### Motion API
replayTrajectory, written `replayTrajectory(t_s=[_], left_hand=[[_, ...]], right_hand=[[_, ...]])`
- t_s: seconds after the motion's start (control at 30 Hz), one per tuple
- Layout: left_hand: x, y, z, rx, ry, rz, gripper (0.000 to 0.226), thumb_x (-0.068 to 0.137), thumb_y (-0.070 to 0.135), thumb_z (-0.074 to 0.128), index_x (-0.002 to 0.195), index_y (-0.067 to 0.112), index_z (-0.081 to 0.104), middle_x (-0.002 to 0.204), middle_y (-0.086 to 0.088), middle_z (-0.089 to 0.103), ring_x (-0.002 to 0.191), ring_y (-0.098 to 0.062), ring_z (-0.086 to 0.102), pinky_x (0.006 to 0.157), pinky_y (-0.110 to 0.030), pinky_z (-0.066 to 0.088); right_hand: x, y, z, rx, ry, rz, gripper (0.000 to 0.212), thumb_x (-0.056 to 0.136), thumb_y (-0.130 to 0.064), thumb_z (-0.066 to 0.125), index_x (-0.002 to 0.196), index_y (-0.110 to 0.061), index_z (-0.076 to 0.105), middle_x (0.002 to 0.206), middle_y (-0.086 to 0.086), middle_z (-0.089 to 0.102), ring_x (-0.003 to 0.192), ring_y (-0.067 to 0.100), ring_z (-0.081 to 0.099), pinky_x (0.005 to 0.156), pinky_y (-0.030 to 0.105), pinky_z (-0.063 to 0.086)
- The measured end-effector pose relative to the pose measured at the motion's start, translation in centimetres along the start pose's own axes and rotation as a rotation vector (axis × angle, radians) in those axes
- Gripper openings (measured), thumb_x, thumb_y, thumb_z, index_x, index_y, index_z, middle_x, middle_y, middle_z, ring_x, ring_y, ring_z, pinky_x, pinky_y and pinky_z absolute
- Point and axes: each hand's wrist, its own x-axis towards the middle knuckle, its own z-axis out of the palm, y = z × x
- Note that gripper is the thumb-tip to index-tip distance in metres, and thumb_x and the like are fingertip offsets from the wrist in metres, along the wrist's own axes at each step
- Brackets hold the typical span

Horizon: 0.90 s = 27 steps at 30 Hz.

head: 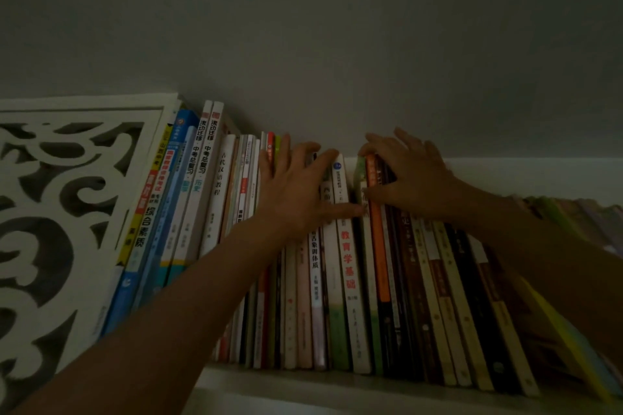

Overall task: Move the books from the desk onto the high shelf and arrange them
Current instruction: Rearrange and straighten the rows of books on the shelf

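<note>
The books stand upright in a packed row on the high shelf, running from the carved white end panel on the left toward the dim right edge, where they blur out. We judge the moving as largely done: no desk shows here, so we cannot tell if any books wait there. What is left looks like tidying.

Our left hand lies flat against the spines, fingers straight and spread, thumb reaching right across a white book; it holds nothing. Our right hand curls over the tops of the orange book and its dark neighbours, thumb pressed on their spines, seemingly pinching them.

A narrow gap shows between the hands near the white book's top, so we judge the row is being squared. Behind is a bare wall.
</note>
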Motion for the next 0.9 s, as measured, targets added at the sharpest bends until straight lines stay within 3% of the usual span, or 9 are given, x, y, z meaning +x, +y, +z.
replayTrajectory(t_s=[0.2, 0.33, 0.4, 0.57, 0.73, 0.9], left_hand=[[-0.8, -0.5, -0.1, 0.057, -0.036, 0.051, 0.104, 0.071, 0.07, 0.055, 0.149, 0.02, 0.007, 0.157, 0.001, 0.005, 0.144, -0.022, -0.013, 0.111, -0.047, -0.015], [-0.9, -1.1, -0.1, 0.105, -0.05, 0.087, 0.101, 0.072, 0.071, 0.053, 0.149, 0.023, 0.009, 0.157, 0.003, 0.002, 0.143, -0.02, -0.014, 0.111, -0.045, -0.015], [-1.0, -1.2, 0.1, 0.109, -0.038, 0.087, 0.102, 0.071, 0.072, 0.051, 0.149, 0.024, 0.008, 0.157, 0.003, 0.0, 0.143, -0.02, -0.014, 0.11, -0.044, -0.016], [-1.0, -1.2, 0.1, 0.109, -0.036, 0.087, 0.101, 0.072, 0.072, 0.05, 0.149, 0.024, 0.007, 0.157, 0.004, -0.001, 0.143, -0.02, -0.015, 0.11, -0.043, -0.017], [-1.0, -1.3, -0.1, 0.101, -0.057, 0.094, 0.101, 0.072, 0.071, 0.051, 0.149, 0.023, 0.007, 0.157, 0.003, -0.001, 0.143, -0.02, -0.015, 0.109, -0.042, -0.017], [-2.6, -0.5, -0.3, -0.072, -0.03, 0.082, 0.086, 0.078, 0.064, 0.05, 0.148, 0.026, 0.016, 0.157, 0.005, 0.003, 0.143, -0.015, -0.011, 0.109, -0.04, -0.017]], right_hand=[[0.9, -1.0, 0.5, -0.059, -0.086, 0.019, 0.085, 0.085, -0.047, 0.059, 0.148, -0.037, 0.005, 0.159, -0.002, -0.001, 0.145, 0.023, -0.009, 0.115, 0.046, -0.007], [1.3, -1.1, -1.1, 0.05, -0.158, 0.012, 0.065, 0.077, -0.041, 0.071, 0.131, -0.029, 0.037, 0.143, 0.003, 0.034, 0.14, 0.026, 0.015, 0.114, 0.045, 0.016], [1.4, -1.1, -1.3, 0.116, -0.129, 0.002, 0.058, 0.075, -0.036, 0.074, 0.125, -0.026, 0.045, 0.136, 0.001, 0.041, 0.136, 0.024, 0.023, 0.111, 0.042, 0.021], [1.7, -1.0, -1.2, 0.09, -0.101, 0.004, 0.054, 0.079, -0.036, 0.07, 0.126, -0.028, 0.045, 0.149, -0.001, 0.033, 0.143, 0.023, 0.011, 0.116, 0.048, 0.01], [2.7, -0.9, -2.3, -0.296, -0.124, -0.186, 0.045, 0.089, -0.052, 0.05, 0.127, -0.029, 0.045, 0.159, -0.008, 0.001, 0.145, 0.024, -0.004, 0.114, 0.056, 0.001], [2.5, -0.8, -1.9, -0.104, -0.073, -0.149, 0.025, 0.089, -0.032, 0.054, 0.113, -0.026, 0.051, 0.158, -0.008, 0.01, 0.145, 0.023, 0.0, 0.115, 0.052, 0.001]])
